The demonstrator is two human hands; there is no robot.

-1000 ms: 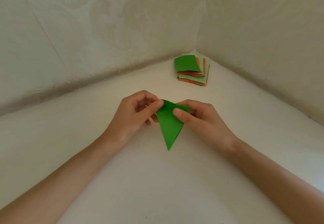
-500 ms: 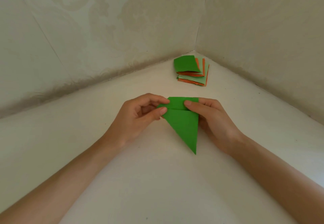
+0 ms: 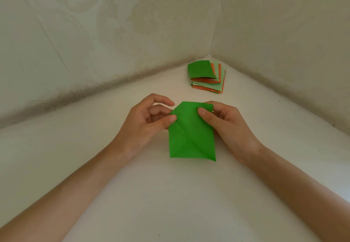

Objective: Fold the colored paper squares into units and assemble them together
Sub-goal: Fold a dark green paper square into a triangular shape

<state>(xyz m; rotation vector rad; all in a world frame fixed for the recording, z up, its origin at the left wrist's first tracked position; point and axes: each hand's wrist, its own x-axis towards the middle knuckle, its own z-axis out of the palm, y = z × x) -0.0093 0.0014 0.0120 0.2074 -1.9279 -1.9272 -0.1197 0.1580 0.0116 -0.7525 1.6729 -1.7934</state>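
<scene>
Creased green paper sheet (image 3: 191, 135), above the white surface (image 3: 170, 203); left hand (image 3: 147, 122) and right hand (image 3: 227, 124) pinching its top corners, fingers behind hidden; green-and-orange paper stack (image 3: 207, 76) in the corner.

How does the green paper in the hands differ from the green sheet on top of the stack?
The held paper is pinched at its top by both hands, left and right; the top sheet lies untouched on the stack in the corner. The held paper shows diagonal creases; the top sheet shows none. Both are the same green.
</scene>
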